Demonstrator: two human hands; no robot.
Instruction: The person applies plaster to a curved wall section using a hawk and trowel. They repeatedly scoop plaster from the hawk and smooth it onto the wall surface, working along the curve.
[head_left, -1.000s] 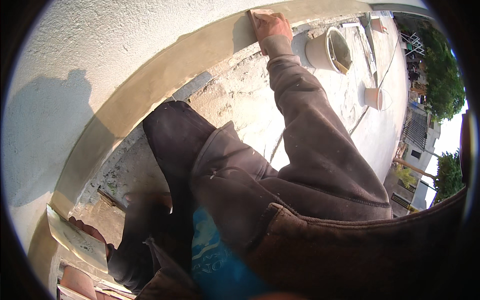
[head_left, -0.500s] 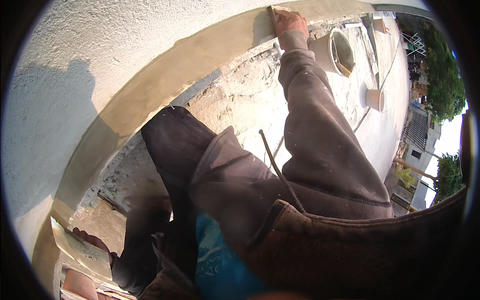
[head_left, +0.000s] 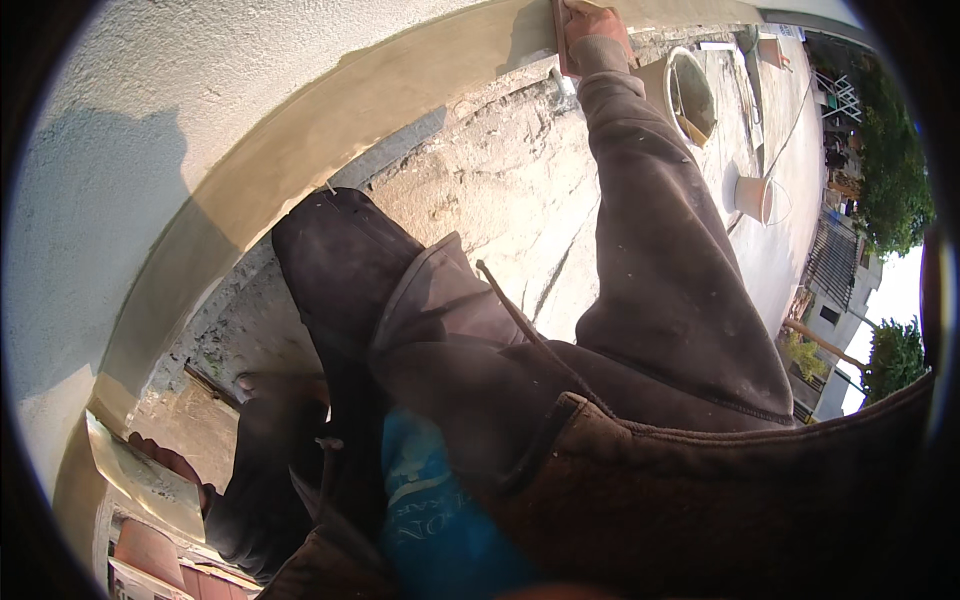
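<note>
My right hand is stretched out at the top, closed around a thin brown-edged float. The float lies against a smooth, damp-looking plaster band along the foot of a rough white wall. At the lower left, my left hand grips a pale flat board by its edge, fingers partly hidden behind it. Grey smears mark the board's face, and one end of it is close to the lower part of the band. My bent knee is between the two hands, beside the band.
A large pail with a tool inside stands just right of my right wrist. Farther right is a small bucket with a wire handle. Broken, uneven ground borders the band. Reddish pieces lie below the board.
My right hand and the float have moved a little up and to the right along the band. The board in my left hand appears slightly farther left; the view has shifted a little too.
</note>
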